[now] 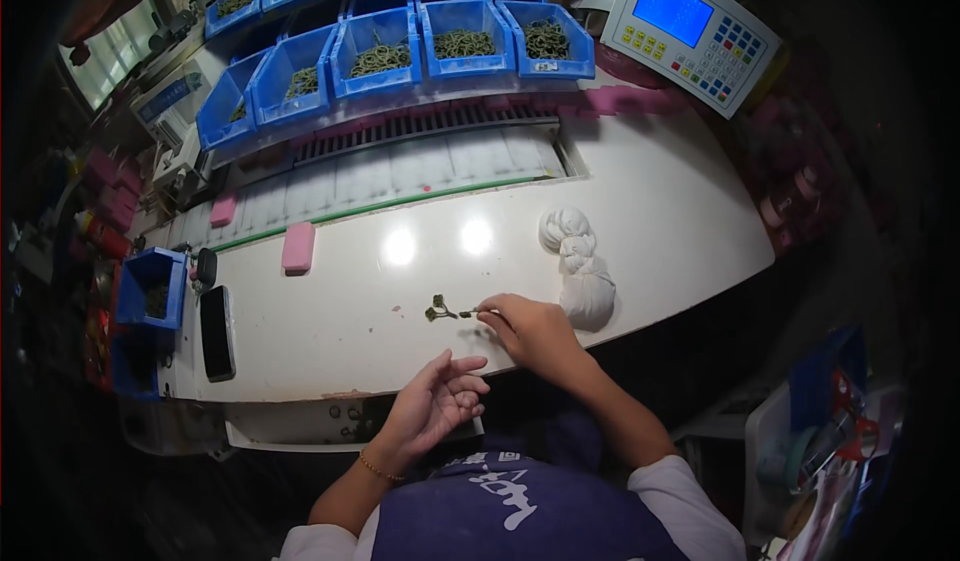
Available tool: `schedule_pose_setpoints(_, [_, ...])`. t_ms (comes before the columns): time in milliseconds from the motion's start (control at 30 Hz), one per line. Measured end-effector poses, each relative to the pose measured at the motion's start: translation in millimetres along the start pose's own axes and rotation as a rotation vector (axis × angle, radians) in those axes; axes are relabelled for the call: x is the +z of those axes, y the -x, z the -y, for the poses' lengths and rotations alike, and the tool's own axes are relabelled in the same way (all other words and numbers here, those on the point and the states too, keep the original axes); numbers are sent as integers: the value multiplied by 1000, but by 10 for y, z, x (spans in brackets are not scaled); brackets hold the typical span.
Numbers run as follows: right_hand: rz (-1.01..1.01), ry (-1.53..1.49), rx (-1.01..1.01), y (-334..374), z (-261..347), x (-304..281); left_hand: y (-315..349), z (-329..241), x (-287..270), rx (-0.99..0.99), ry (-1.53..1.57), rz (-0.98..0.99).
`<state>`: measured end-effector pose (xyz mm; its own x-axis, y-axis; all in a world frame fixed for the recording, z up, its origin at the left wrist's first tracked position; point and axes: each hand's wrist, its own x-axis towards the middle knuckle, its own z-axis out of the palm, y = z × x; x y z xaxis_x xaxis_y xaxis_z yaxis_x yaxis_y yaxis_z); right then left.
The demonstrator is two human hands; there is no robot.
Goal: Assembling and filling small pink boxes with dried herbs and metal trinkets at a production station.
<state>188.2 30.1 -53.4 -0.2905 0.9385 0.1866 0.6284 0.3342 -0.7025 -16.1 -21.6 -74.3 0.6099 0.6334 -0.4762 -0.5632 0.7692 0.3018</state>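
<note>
Apparently the right hand (530,333) is pinching a short green piece (467,313) at its fingertips, just left of the white bundle (587,298). A curled green sprig (438,310) is lying on the worktop (350,331), farther left of the bundle; whether sprig and piece are joining, I cannot tell. The left hand (440,406) is hovering palm up, fingers loosely curling, seemingly holding nothing, left of the bundle and nearer the body.

Risks, as I am judging them: the stem is looking thin and dry, so a hard squeeze could be snapping it. A slack pinch could be losing the piece; with the white drawer (330,448) standing open below and left of the bundle, strays could be dropping in. The right hand is working close beside the bundle, so a wide backswing could be knocking it.
</note>
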Motion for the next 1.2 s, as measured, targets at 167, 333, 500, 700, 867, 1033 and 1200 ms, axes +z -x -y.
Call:
schedule_pose_setpoints(167, [-165, 366, -469, 255, 186, -57, 42, -155, 211, 51, -104, 31])
schedule_pose_setpoints(333, [-87, 348, -529, 347, 118, -72, 86, -133, 348, 101, -301, -90])
schedule_pose_setpoints(500, [206, -646, 301, 271, 84, -143, 133, -111, 403, 130, -387, -22])
schedule_pose_setpoints(700, [513, -922, 391, 157, 208, -216, 145, -168, 415, 74, -794, -42])
schedule_pose_setpoints(867, [411, -988, 434, 199, 176, -189, 152, -165, 406, 99, -735, -146])
schedule_pose_setpoints(1033, [301, -1045, 471, 228, 185, -170, 171, -173, 346, 110, -512, -103])
schedule_pose_setpoints(1200, [248, -1023, 477, 239, 184, -132, 175, -150, 416, 153, -649, -160])
